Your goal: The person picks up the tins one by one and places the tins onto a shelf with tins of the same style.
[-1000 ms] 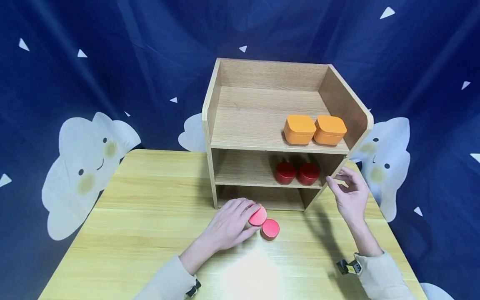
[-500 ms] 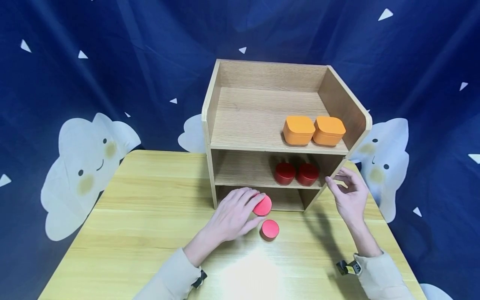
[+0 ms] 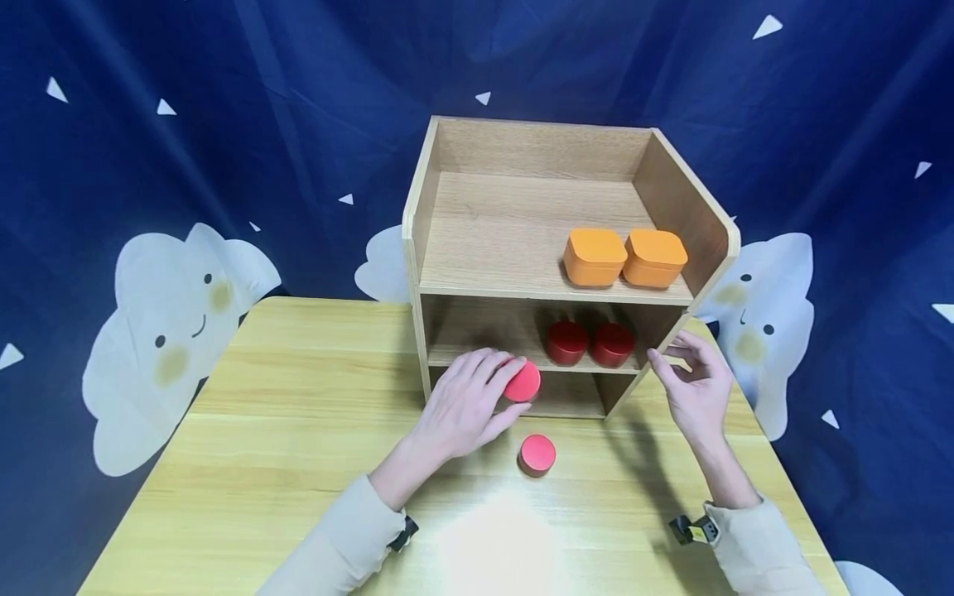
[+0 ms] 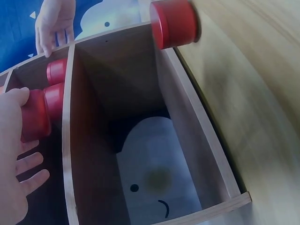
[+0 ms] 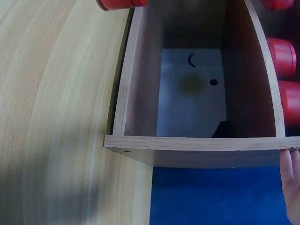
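My left hand grips a round red tin by its side, thumb on the near side and fingers on the far side, raised in front of the shelf unit near the middle shelf's edge. A second red tin stands on the table below. Two more tins sit side by side on the middle shelf, toward its right end. Outside the unit, my right hand touches the right side panel with its fingertips; the fingers look fairly straight in the right wrist view.
Two orange square-cornered boxes stand on the top shelf at the right. The unit's bottom compartment is open at the back, showing the cloud-print curtain. Light wooden table extends to the left and in front.
The left hand has lifted the red tin off the table, away from its neighbour, and up toward the middle shelf. The right hand has stayed at the side panel.
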The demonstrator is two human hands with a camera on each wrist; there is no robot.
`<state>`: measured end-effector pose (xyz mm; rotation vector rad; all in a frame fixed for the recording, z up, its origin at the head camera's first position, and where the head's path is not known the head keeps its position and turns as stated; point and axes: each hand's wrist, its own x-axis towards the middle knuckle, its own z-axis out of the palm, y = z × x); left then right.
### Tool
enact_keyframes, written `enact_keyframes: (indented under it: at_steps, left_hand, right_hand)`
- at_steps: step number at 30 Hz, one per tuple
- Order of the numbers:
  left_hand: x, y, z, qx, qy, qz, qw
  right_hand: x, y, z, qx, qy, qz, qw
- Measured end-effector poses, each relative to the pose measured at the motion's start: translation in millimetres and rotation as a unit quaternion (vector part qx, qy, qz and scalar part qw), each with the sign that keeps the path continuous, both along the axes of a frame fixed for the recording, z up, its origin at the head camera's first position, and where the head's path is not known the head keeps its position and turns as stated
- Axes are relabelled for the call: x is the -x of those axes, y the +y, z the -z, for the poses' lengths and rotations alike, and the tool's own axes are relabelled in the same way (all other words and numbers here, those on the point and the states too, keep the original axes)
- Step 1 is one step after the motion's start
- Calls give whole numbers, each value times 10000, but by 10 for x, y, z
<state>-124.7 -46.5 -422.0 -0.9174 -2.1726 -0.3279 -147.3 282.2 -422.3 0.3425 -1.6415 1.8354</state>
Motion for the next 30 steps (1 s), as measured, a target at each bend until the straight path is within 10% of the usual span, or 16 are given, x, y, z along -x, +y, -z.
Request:
enact_keyframes:
  at_steps: [30]
  left_hand:
    - [104,262,-41,-41,42,-1088,9940]
  right_hand:
    - [-3,-9,-5,90,-25,-30,10000]
